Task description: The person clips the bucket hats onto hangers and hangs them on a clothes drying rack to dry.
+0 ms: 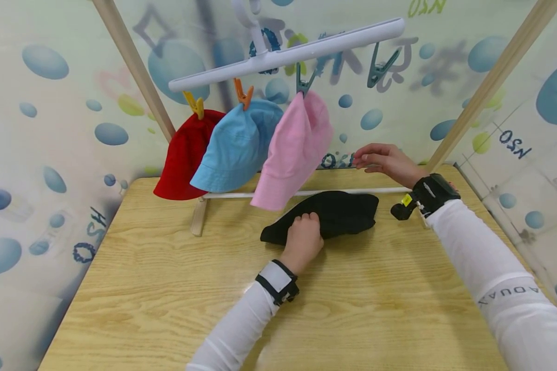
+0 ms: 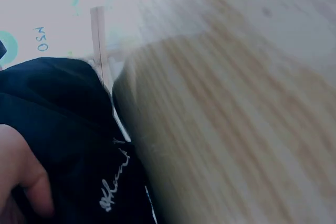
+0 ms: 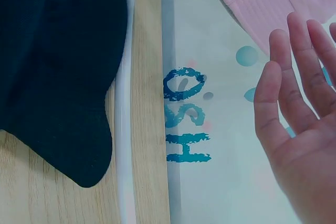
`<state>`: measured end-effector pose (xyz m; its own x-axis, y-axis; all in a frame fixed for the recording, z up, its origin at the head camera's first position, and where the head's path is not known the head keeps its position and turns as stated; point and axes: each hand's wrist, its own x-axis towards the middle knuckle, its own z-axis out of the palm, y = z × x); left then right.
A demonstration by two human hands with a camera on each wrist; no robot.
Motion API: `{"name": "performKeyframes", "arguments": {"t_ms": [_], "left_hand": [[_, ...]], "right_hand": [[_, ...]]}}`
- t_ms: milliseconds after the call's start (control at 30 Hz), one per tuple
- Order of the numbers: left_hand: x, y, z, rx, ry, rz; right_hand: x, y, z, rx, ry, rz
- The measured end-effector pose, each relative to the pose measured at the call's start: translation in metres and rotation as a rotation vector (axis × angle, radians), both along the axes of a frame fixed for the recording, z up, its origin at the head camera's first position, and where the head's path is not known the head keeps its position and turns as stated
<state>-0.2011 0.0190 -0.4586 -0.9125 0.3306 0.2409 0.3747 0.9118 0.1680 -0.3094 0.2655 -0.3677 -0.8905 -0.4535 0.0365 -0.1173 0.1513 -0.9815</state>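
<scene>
A black bucket hat [image 1: 343, 214] lies on the wooden table. My left hand [image 1: 303, 238] grips it with curled fingers near its left end. White stitched lettering shows on the hat [image 2: 79, 108] in the left wrist view. My right hand [image 1: 384, 162] is raised above the table's back edge, right of the hanging pink hat [image 1: 294, 149], holding nothing. In the right wrist view its fingers [image 3: 302, 72] are spread and apart from both hats. The pink hat hangs from a green clothespin [image 1: 304, 80]. Above my right hand dangles another green clothespin [image 1: 380, 67] with nothing in it.
A white hanger bar [image 1: 288, 55] slants overhead. On its left hang a blue hat [image 1: 239, 147] by an orange clothespin [image 1: 243, 94] and a red hat [image 1: 190, 159] by a yellow one. Wooden posts [image 1: 496, 82] flank them. A white rod [image 1: 227, 195] crosses the table's back [image 1: 167, 288].
</scene>
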Motion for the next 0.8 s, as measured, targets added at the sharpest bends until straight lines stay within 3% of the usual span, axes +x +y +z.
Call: {"name": "performKeyframes", "arguments": {"t_ms": [367, 633, 800], "left_hand": [[-0.003, -0.003, 0.002, 0.100, -0.094, 0.000], [-0.004, -0.005, 0.004, 0.127, -0.048, -0.015], [-0.005, -0.007, 0.005, 0.143, -0.029, -0.028]], "right_hand": [[0.000, -0.001, 0.006, -0.025, 0.019, 0.031], [0.000, 0.000, 0.030, -0.003, 0.030, -0.011], [0.001, 0.000, 0.048, -0.052, 0.071, 0.005]]}}
